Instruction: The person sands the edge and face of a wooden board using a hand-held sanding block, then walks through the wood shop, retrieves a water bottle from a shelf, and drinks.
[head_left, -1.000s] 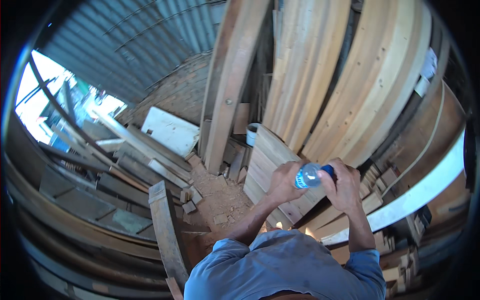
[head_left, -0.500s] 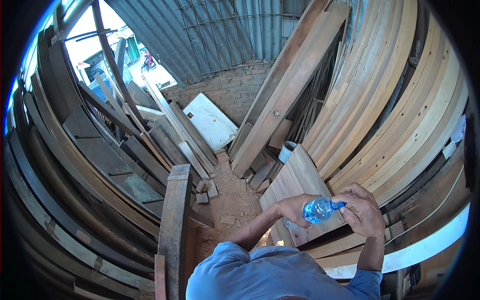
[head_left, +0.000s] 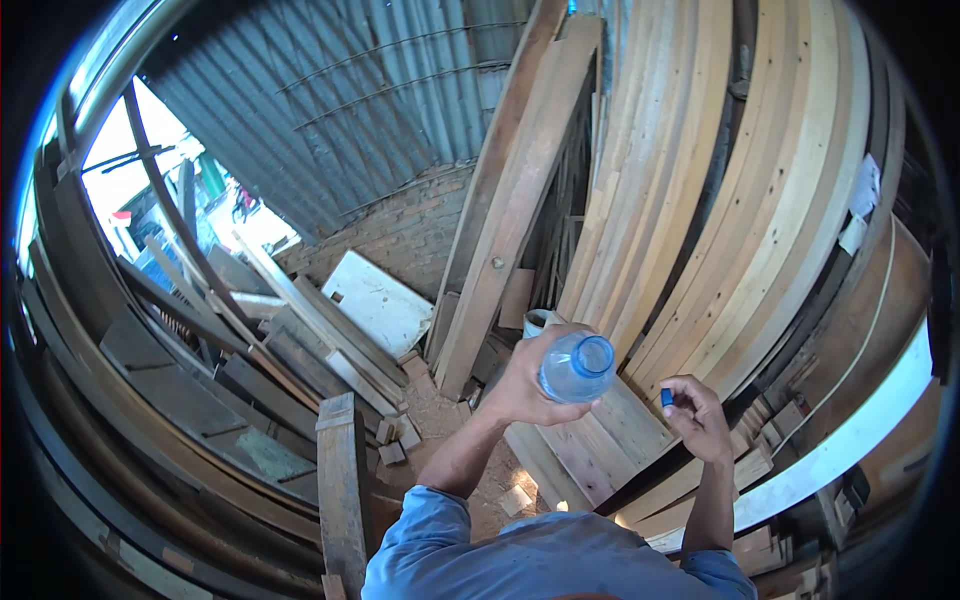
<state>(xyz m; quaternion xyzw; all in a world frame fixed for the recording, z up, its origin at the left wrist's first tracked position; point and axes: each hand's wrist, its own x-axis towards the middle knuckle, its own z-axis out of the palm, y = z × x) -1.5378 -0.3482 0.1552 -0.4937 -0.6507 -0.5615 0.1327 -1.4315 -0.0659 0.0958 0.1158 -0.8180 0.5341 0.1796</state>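
A clear plastic water bottle is wrapped by the fingers of my left hand, its uncapped mouth tipped up toward me. To the right and a little lower, my right hand pinches a small blue bottle cap between thumb and fingertips. The cap and the bottle are well apart. My left palm hides much of the bottle's lower part.
Tall pale planks lean along the right side, and dark boards line the left. Wide boards lie below my hands. A white panel leans on the brick wall. A white bucket stands partly behind my left hand.
The cap has come off the bottle. My left hand has raised the bottle and moved it left, while my right hand has drawn away with the cap. The whole view has shifted.
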